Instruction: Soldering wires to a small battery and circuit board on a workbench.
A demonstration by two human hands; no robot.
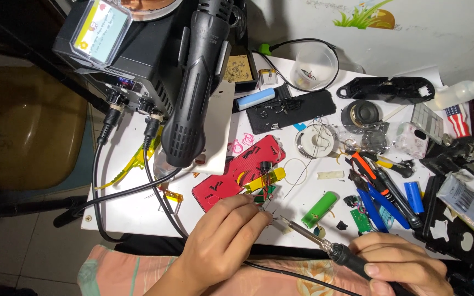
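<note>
The left hand (223, 235) pinches a small green circuit board (264, 196) beside the red casing (237, 171) on the white tabletop (133, 211), while the right hand (399, 266) grips a soldering iron (325, 246), its tip just beside the left fingertips (267, 216).

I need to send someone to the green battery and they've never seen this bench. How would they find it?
Start at the white table and find the soldering iron in the right hand. Just beyond its tip lies the green battery, tilted, alone on bare table. The other batteries nearby are blue; this is the only green cylinder.
</note>
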